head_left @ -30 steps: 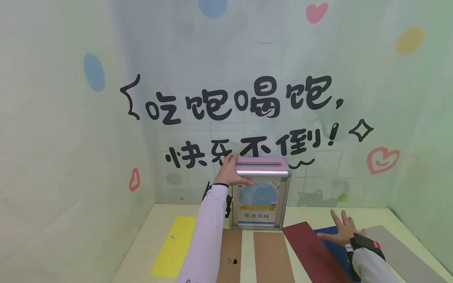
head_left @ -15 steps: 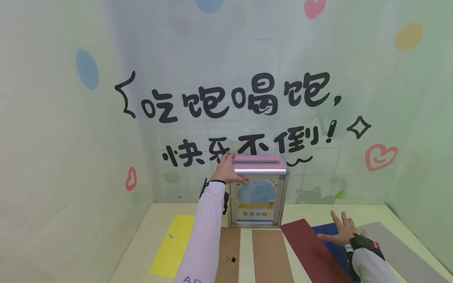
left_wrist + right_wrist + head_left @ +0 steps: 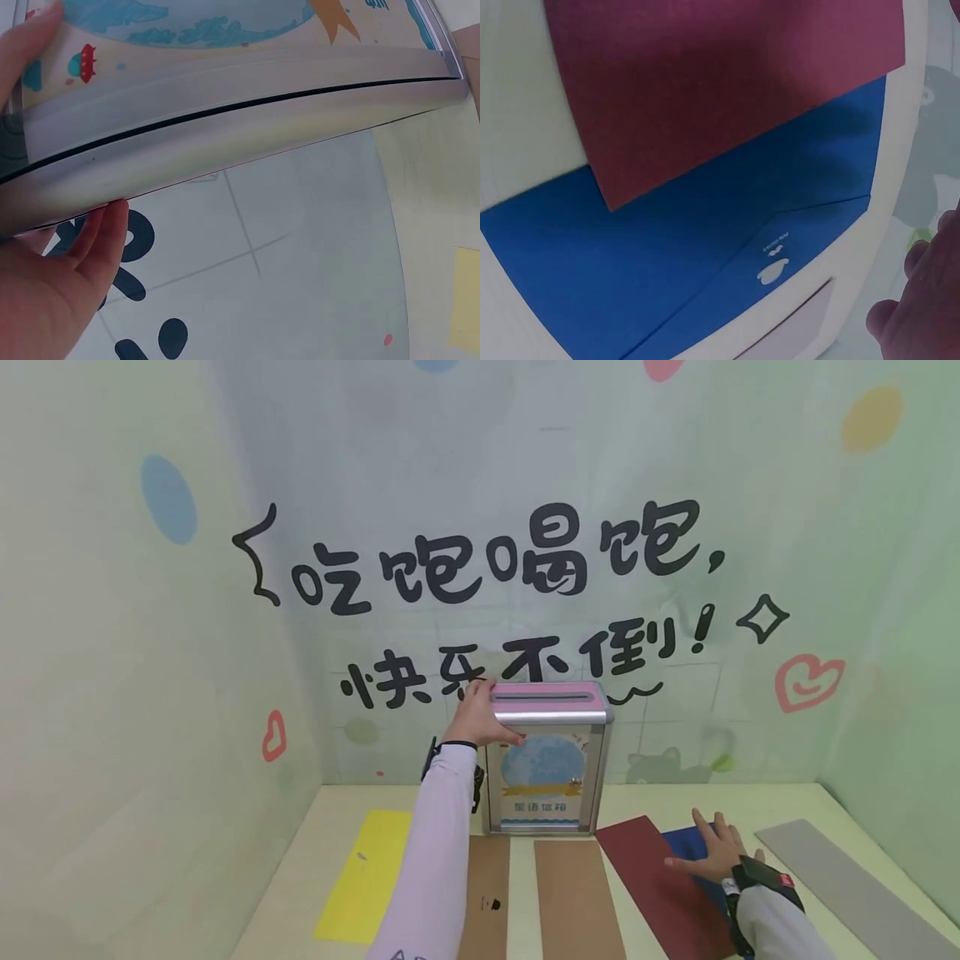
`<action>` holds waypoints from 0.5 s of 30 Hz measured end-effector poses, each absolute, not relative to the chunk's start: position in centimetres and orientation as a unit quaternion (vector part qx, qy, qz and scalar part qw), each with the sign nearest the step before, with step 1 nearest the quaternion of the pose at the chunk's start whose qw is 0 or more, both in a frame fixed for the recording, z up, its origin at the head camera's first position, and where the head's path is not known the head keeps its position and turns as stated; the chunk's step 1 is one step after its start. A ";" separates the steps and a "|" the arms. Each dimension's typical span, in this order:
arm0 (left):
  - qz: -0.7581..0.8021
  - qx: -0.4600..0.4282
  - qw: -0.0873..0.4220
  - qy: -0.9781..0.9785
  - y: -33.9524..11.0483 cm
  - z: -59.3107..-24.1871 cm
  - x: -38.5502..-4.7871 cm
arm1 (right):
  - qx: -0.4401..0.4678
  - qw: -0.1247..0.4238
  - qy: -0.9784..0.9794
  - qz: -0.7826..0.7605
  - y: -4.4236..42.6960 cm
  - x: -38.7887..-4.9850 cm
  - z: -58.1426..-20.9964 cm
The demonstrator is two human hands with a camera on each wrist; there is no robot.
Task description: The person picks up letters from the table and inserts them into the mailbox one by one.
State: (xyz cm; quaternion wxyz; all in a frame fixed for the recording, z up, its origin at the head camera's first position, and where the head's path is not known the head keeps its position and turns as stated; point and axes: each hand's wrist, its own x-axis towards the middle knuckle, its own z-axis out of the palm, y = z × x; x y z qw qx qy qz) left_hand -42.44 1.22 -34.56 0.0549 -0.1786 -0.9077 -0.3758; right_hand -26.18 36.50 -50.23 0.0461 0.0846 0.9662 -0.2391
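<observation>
A letter box point(image 3: 546, 768) with a pink slotted top and silver frame stands upright at the back of the table in the head view. My left hand point(image 3: 474, 718) grips its upper left corner, thumb on the front and fingertips at the rear edge in the left wrist view. Fingers spread, my right hand point(image 3: 716, 853) is over a blue envelope point(image 3: 667, 262) in the head view; contact cannot be told. A dark red envelope point(image 3: 652, 868) partly covers the blue one, whose flap and small white print show in the right wrist view.
Left of centre lies a yellow envelope point(image 3: 363, 877). Two brown envelopes point(image 3: 577, 893) lie before the box, one partly behind my left sleeve. A grey envelope point(image 3: 855, 877) is at the right. Printed walls point(image 3: 480, 460) enclose the table's back and sides.
The head view has tilted down slightly. My right hand has shifted a little left and nearer, uncovering the grey envelope's corner. My left hand keeps its grip on the letter box.
</observation>
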 end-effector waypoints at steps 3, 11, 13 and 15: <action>-0.380 -0.176 0.051 -0.907 1.2 -34.5 -42.3 | 0.085 0.048 0.966 -0.238 36.4 -26.1 -50.7; -0.374 -0.178 0.052 -0.909 1.2 -34.0 -41.8 | 0.083 0.056 0.967 -0.235 36.4 -26.3 -51.4; -0.374 -0.178 0.051 -0.909 1.2 -34.0 -41.7 | 0.084 0.063 0.967 -0.234 36.2 -26.2 -51.4; -0.372 -0.178 0.049 -0.910 1.2 -34.0 -41.6 | 0.087 0.066 0.968 -0.227 36.0 -26.1 -51.6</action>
